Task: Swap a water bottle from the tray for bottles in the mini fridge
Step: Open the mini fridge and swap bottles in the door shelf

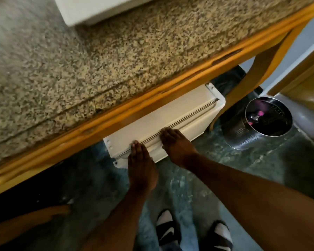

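Head view looking steeply down; frame is blurring toward the left edge. Speckled granite countertop (101, 57) is filling the upper half, w/ an orange wood edge (152, 98) running diagonally lower-left to upper-right. White object (91, 9) is sitting on the counter at the top, cropped, can't tell what it is. Green marbled floor (261, 169) is showing below. White mini fridge (170, 122) is sitting under the counter, its top and door edge sticking out past the wood edge; door is lying closed against the body, thin dark seam (188, 115) running along it. Perforated metal bin (261, 124) is standing on the floor just right of the fridge, beside a curved wood leg (252, 78); something pink inside, too blurry to ID.

Both arms are reaching down from the bottom of frame. Left hand (140, 165) is lying flat, fingers straight, tips touching the fridge top near its left corner, grasping nothing. Right hand (178, 147) is resting palm-down just beside it, fingertips at the seam, fingers extended, not closed on anything. Two feet in black slides (166, 230) w/ white socks are showing at the bottom.

Water bottles and tray: not in frame
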Action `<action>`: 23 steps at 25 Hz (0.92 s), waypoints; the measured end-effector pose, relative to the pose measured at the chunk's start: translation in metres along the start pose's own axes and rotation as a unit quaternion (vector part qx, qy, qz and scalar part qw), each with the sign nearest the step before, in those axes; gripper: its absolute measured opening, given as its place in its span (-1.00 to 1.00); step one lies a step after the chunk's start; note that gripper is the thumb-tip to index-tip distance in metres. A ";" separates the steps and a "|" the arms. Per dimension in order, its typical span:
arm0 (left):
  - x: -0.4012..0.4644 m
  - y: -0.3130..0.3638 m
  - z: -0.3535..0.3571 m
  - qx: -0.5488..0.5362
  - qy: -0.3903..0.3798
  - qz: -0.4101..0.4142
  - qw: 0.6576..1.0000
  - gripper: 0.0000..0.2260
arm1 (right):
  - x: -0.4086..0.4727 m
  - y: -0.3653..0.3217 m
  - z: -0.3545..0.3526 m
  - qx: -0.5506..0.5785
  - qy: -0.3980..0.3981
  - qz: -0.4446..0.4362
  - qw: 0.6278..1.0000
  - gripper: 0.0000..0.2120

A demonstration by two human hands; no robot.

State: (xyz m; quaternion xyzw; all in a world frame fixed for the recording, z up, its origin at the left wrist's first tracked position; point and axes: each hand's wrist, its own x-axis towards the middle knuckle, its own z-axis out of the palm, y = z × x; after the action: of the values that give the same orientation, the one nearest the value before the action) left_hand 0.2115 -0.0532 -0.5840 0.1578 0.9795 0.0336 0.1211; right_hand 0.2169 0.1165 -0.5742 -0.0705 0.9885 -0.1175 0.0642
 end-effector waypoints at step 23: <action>-0.067 0.177 -0.016 0.117 -0.040 0.239 0.963 -0.59 | -0.280 0.072 0.004 0.021 0.070 0.261 0.963 -0.55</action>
State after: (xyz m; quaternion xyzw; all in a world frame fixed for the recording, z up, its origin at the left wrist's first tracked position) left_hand 0.3229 0.0928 -0.5345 0.4013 0.9048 -0.0594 0.1292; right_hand 0.4837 0.2285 -0.5646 0.1993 0.9721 -0.1216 0.0244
